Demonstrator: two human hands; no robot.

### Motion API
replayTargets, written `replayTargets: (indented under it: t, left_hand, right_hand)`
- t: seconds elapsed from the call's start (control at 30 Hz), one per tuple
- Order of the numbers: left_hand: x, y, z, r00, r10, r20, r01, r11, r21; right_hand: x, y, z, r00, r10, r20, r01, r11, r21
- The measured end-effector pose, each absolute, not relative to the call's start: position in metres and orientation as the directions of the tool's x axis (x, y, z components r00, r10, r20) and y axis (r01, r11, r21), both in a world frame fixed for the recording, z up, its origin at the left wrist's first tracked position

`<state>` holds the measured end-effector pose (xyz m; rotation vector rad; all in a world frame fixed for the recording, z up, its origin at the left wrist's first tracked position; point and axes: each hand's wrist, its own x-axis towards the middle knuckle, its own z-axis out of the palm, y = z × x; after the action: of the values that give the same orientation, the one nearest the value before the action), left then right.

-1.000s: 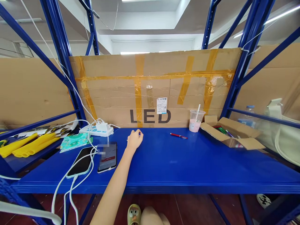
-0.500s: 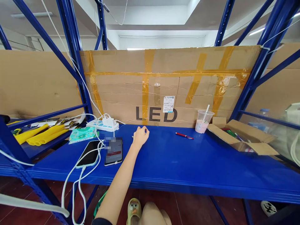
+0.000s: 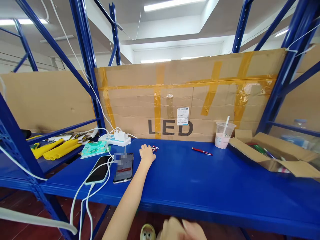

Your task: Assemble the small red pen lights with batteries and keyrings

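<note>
My left hand (image 3: 147, 154) rests on the blue shelf (image 3: 180, 173), fingers curled down. Beside its thumb side a small red and silver object (image 3: 155, 148) sticks out, partly hidden by the hand; its kind is too small to make out. At the bottom edge my right hand (image 3: 183, 230) is smeared by motion, and its fingers cannot be read. Just left of my left forearm lies a phone (image 3: 124, 168) with a lit screen. To the right, apart from both hands, a red pen (image 3: 202, 151) lies on the shelf.
Another phone (image 3: 99, 170) lies at left among white cables near a power strip (image 3: 116, 138) and a green packet (image 3: 93, 149). A plastic cup (image 3: 222, 140) with a straw and an opened cardboard box (image 3: 265, 153) stand at right. A large cardboard sheet (image 3: 135, 100) closes off the back.
My left hand has lowered slightly and turned, and the red and silver object now shows beside it. My right hand has come into view at the bottom. The camera view has shifted.
</note>
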<state>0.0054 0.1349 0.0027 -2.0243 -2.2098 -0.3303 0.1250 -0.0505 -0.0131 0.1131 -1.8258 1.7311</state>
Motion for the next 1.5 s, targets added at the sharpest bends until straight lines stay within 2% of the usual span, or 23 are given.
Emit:
replayTargets:
  t: [0.03, 0.1, 0.2, 0.27, 0.33, 0.43, 0.53, 0.63, 0.73, 0.87, 0.93, 1.0, 1.1, 1.23, 1.33, 1.5]
  left_hand:
    - [0.007, 0.134, 0.003, -0.125, 0.964, 0.234, 0.991, 0.111, 0.073]
    - [0.01, 0.133, 0.002, -0.17, 0.954, 0.248, 0.985, 0.155, 0.077]
    - [0.011, 0.134, 0.002, -0.202, 0.93, 0.308, 0.979, 0.185, 0.082]
    - [0.01, 0.134, 0.003, -0.213, 0.92, 0.328, 0.977, 0.198, 0.077]
    - [0.007, 0.134, 0.004, -0.2, 0.926, 0.321, 0.98, 0.192, 0.057]
    - [0.005, 0.132, 0.007, -0.142, 0.948, 0.284, 0.989, 0.146, 0.007]
    - [0.007, 0.129, 0.01, -0.12, 0.961, 0.249, 0.99, 0.134, -0.039]
    - [0.011, 0.127, 0.012, -0.097, 0.963, 0.25, 0.993, 0.11, -0.038]
    - [0.018, 0.126, 0.009, -0.015, 0.973, 0.231, 1.0, 0.01, 0.023]
    - [0.028, 0.132, -0.005, 0.209, 0.94, 0.269, 0.95, -0.261, 0.172]
    - [0.031, 0.136, -0.013, 0.321, 0.896, 0.308, 0.895, -0.393, 0.211]
    - [0.034, 0.14, -0.02, 0.374, 0.866, 0.334, 0.851, -0.463, 0.248]
    - [0.035, 0.143, -0.026, 0.413, 0.85, 0.328, 0.832, -0.498, 0.245]
    - [0.036, 0.143, -0.03, 0.393, 0.855, 0.338, 0.847, -0.48, 0.229]
    - [0.04, 0.144, -0.031, 0.418, 0.848, 0.326, 0.83, -0.502, 0.243]
    - [0.05, 0.15, -0.019, 0.449, 0.869, 0.208, 0.82, -0.493, 0.29]
  right_hand:
    - [0.124, -0.044, -0.003, -0.805, 0.373, 0.462, -0.438, 0.154, -0.886]
    - [0.127, -0.023, 0.015, -0.713, 0.612, 0.343, -0.262, 0.221, -0.939]
    - [0.145, 0.028, 0.024, -0.501, 0.822, 0.271, 0.154, 0.393, -0.907]
    - [0.161, 0.065, 0.018, -0.45, 0.858, 0.247, 0.464, 0.461, -0.756]
    - [0.179, 0.098, 0.008, -0.386, 0.894, 0.23, 0.687, 0.444, -0.575]
    - [0.203, 0.131, -0.007, -0.282, 0.922, 0.265, 0.84, 0.371, -0.397]
    - [0.219, 0.148, -0.016, -0.174, 0.946, 0.273, 0.858, 0.281, -0.429]
    - [0.226, 0.154, -0.022, -0.161, 0.942, 0.294, 0.845, 0.286, -0.451]
    - [0.227, 0.154, -0.026, -0.212, 0.9, 0.381, 0.828, 0.372, -0.419]
    - [0.223, 0.146, -0.028, -0.31, 0.802, 0.511, 0.756, 0.533, -0.379]
    - [0.22, 0.141, -0.027, -0.391, 0.721, 0.572, 0.715, 0.629, -0.304]
    - [0.216, 0.136, -0.027, -0.491, 0.657, 0.573, 0.686, 0.696, -0.21]
    - [0.212, 0.13, -0.026, -0.59, 0.648, 0.482, 0.679, 0.721, -0.139]
    - [0.213, 0.131, -0.026, -0.661, 0.625, 0.415, 0.645, 0.756, -0.112]
    - [0.217, 0.136, -0.026, -0.666, 0.614, 0.424, 0.633, 0.766, -0.116]
    - [0.224, 0.145, -0.026, -0.576, 0.668, 0.471, 0.702, 0.699, -0.134]
